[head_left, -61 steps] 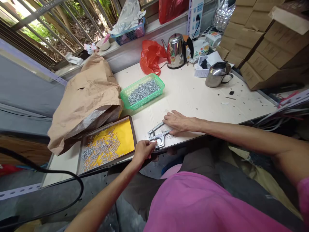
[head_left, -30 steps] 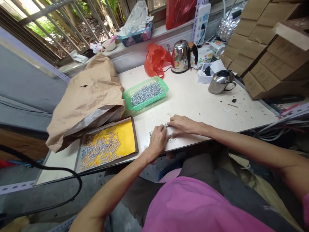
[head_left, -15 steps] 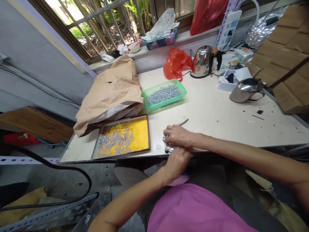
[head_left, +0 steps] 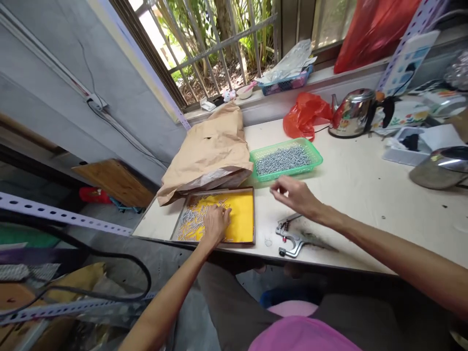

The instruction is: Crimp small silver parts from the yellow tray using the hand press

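Observation:
My left hand (head_left: 216, 223) is down in a shallow dark-rimmed tray (head_left: 253, 214) with a yellow bottom, its fingers curled among loose small metal pins (head_left: 190, 222). Whatever its fingertips hold is hidden. My right hand (head_left: 295, 195) hovers over the table just in front of a green plastic basket (head_left: 317, 163), which holds a heap of similar small metal pieces (head_left: 283, 160). Its thumb and forefinger are drawn together; any small thing between them is too small to tell. Below that hand, a silver hand tool (head_left: 295, 243) with a C-shaped jaw and long handles lies near the table's front edge.
A large brown paper bag (head_left: 212, 146) stands behind the tray. Farther back are a red plastic bag (head_left: 306, 114) and a steel kettle (head_left: 353, 114). A white box (head_left: 405, 151) and a metal pot (head_left: 440, 168) stand at the right.
My hands, together at the tool before, have parted. The left has gone into the tray and the right up toward the green basket. The tool now lies on the table, and the view has turned left.

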Available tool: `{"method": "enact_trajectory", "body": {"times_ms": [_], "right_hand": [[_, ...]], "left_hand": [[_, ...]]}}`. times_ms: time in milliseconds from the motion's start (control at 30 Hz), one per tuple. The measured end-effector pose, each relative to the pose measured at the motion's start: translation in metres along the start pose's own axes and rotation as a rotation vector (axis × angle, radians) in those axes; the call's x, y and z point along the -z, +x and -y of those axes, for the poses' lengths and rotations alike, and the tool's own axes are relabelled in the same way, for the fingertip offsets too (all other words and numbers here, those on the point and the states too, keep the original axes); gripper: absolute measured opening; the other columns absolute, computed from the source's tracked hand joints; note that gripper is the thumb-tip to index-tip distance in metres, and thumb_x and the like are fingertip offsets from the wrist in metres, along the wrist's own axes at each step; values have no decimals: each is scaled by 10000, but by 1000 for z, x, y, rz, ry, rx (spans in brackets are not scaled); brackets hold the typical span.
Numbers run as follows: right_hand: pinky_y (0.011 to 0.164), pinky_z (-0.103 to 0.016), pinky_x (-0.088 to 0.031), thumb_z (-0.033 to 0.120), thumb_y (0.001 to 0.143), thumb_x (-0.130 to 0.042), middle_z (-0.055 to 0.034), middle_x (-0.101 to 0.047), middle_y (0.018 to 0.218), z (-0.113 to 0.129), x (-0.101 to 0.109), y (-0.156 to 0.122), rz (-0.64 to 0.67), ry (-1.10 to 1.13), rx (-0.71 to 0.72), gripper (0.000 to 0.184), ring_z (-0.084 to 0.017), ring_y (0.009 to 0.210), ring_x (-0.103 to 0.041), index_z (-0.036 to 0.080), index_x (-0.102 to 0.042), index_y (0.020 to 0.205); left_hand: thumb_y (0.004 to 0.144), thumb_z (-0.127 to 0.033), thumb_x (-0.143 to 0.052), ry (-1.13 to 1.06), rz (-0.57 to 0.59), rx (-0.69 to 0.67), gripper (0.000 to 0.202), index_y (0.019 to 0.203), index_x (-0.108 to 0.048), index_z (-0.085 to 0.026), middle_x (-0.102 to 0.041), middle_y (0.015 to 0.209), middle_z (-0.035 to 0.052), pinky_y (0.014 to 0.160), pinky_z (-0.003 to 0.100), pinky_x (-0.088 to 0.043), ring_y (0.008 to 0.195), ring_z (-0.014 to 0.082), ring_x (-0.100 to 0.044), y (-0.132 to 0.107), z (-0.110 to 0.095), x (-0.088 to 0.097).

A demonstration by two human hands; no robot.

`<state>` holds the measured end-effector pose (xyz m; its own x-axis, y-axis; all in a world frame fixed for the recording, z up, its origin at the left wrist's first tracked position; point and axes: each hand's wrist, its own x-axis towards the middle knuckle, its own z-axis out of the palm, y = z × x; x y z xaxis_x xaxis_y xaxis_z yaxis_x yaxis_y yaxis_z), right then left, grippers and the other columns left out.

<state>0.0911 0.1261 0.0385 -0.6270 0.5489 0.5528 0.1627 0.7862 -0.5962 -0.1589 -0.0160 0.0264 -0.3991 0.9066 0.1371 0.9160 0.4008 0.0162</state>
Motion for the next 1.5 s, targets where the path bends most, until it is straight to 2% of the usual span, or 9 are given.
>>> {"method": "enact_trajectory", "body": {"times_ms": [167,267,367,467,600,700,867,1100,1500], "right_hand": [[775,-328,-468,140,845,-579,-99,-606,1042,-27,33,51,-52,-260,-150,239,-181,855,-586,151,-607,1082],[789,-315,-467,197,902,-527,-77,-613,985,-18,38,21,87,-262,-106,169,-185,891,-590,159,-634,1028],[735,-270,-456,250,958,-444,-52,-622,907,4,34,-39,281,-212,-173,216,-154,813,-603,168,-643,955],[703,-264,-437,322,936,-503,-63,-611,965,24,33,-95,494,-265,-272,197,-166,825,-608,180,-635,967],[685,-266,-395,260,939,-485,-74,-586,1025,29,37,-127,614,-397,-357,165,-177,857,-594,178,-606,1015],[646,-262,-354,240,963,-424,-65,-581,987,23,36,-131,608,-450,-390,184,-159,802,-577,176,-596,968],[603,-266,-304,242,956,-431,-56,-572,957,20,34,-133,584,-461,-358,159,-150,757,-554,176,-572,924],[594,-266,-288,224,900,-526,-50,-563,945,16,30,-139,547,-463,-340,64,-151,753,-542,176,-562,925],[650,-273,-349,389,794,-682,-89,-561,990,23,36,-138,577,-384,-375,302,-187,825,-536,174,-567,973]], "left_hand": [[856,-241,-470,108,191,64,281,833,-717,-107,-691,914,158,694,302,-392,892,257,-628,19,-2,-6],[837,-215,-457,50,240,110,268,816,-705,-116,-703,855,151,624,287,-360,825,245,-645,28,5,-6],[788,-167,-477,-22,212,93,210,766,-678,-115,-691,791,138,592,275,-343,777,233,-640,32,4,3],[755,-199,-519,-314,244,76,144,716,-638,-128,-646,678,75,545,241,-347,637,171,-596,20,-23,17],[696,-324,-600,-936,663,158,177,709,-604,-148,-523,504,-32,413,198,-289,394,76,-410,-17,-85,19],[653,-336,-637,-1074,781,230,199,690,-587,-148,-458,424,-62,371,188,-220,339,52,-332,-42,-118,4],[674,-381,-646,-1070,777,229,265,593,-559,-145,-388,364,-70,367,185,-168,332,33,-276,-56,-129,-14],[693,-324,-634,-994,799,344,220,580,-535,-164,-393,344,-81,350,192,-169,297,35,-272,-59,-133,-8],[681,-324,-637,-836,969,230,232,548,-544,-158,-433,371,-66,350,187,-208,302,38,-313,-44,-130,-8]]}}
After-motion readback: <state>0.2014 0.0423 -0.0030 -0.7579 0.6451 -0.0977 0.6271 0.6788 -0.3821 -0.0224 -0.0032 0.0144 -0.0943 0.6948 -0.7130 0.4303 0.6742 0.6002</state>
